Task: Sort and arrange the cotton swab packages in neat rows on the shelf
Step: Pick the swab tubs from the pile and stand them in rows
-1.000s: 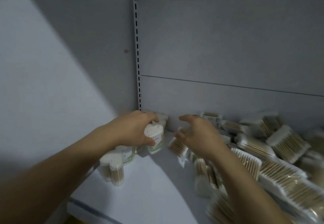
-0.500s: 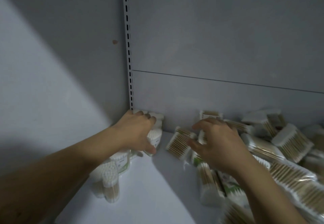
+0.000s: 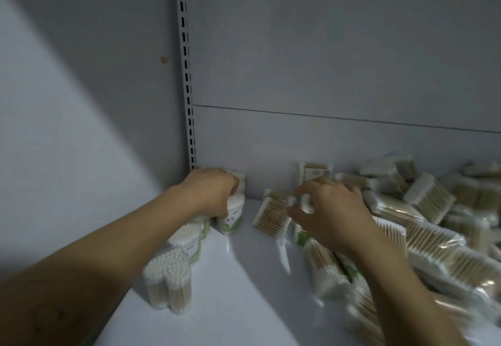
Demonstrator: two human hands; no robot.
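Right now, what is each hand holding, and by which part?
The left hand grips an upright swab tub by its top. The right hand lies over the flat packets; too blurred to tell a hold.

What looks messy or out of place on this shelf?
The flat swab packs on the right lie in a jumbled, overlapping heap, while the upright tubs by the left wall stand in a row.

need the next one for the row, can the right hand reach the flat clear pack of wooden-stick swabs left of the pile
Likely yes: the right hand is beside that flat pack, nothing lying on it.
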